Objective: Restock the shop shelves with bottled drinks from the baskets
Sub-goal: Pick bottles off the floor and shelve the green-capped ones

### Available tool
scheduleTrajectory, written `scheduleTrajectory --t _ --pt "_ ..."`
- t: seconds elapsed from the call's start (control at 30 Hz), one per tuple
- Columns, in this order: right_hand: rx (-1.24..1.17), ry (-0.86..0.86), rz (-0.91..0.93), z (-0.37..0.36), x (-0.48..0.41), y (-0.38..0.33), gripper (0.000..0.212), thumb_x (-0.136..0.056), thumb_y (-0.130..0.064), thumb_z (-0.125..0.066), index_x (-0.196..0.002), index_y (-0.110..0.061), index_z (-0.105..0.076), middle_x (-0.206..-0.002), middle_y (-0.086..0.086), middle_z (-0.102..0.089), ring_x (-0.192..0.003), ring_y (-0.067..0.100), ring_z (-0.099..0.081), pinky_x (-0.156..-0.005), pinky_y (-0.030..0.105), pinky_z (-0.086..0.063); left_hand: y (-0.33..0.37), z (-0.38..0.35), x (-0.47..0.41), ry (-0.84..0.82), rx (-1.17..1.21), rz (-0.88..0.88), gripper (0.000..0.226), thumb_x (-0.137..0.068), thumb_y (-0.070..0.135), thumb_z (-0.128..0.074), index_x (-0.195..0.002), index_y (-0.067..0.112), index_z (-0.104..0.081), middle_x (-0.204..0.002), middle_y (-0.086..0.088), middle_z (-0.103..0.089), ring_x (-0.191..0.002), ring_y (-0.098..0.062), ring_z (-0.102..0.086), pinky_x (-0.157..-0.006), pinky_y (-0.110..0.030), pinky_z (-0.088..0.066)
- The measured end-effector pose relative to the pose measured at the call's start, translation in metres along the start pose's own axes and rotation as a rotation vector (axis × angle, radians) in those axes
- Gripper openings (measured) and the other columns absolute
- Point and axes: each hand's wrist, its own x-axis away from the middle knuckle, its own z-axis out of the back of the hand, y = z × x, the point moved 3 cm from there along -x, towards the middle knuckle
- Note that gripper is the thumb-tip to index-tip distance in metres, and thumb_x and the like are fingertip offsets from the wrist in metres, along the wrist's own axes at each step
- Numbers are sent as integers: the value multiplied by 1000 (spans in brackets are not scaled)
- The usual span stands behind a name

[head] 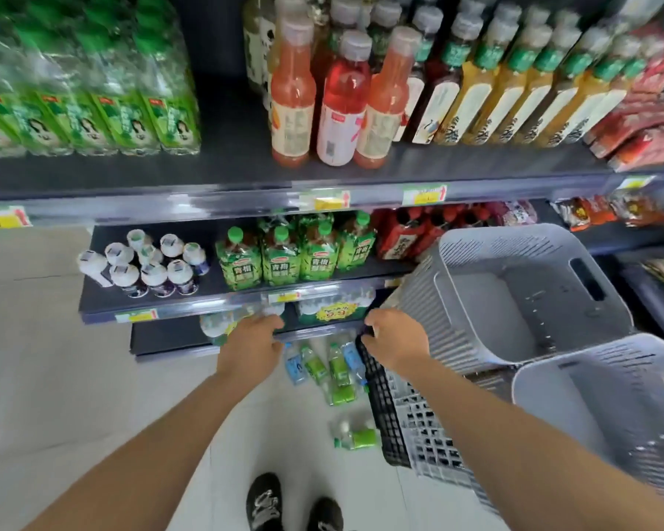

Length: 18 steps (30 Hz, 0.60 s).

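left hand (252, 341) is down at the bottom shelf (169, 339), fingers curled against a clear bottle (216, 326) there; can't tell if it's actually gripped. right hand (396, 341) has fingers hooked over the black basket (381, 410) rim. grey baskets (472, 300) sit tilted beside it. loose bottles (338, 377) lie on the floor (93, 377) below the hands.

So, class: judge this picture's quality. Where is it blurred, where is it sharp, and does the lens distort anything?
Head view, edges: the green-labelled bottles at top left and the lower grey basket are smeared; head view, centre: the green pouches read fairly sharp; head view overall: the wide lens bends the shelf edge, and light is even, no harsh glare.
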Motion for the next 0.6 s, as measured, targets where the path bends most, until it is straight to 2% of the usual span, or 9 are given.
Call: scheduleTrajectory --t 0.2,0.4,0.6 --pt "-76 -94 -119 -93 -12 48 27 -88 -27 -60 -115 -24 -65 -115 2 -66 -102 22 -64 -82 33 -55 -8 -98 -22 -133 -50 -5 27 -91 18 -57 -117 16 -61 -117 -7 -59 -109 -27 -55 -87 -34 -49" --pt "-66 -219 -212 -218 -31 110 29 -86 -29 -60 -115 -25 -64 -116 2 -65 -107 23 -62 -86 32 -52 -30 -224 -43 -246 -53 0 32 -91 24 -59 -122 16 -59 -120 -6 -58 -114 -25 -52 -91 -37 -49" --pt "-78 -306 -298 -350 -49 164 27 -84 -29 -63 -110 -25 -65 -111 1 -68 -104 23 -63 -79 29 -51 -65 -351 -68 -333 -102 -46 34 -91 26 -60 -124 16 -58 -119 -5 -57 -114 -24 -53 -94 -38 -48"
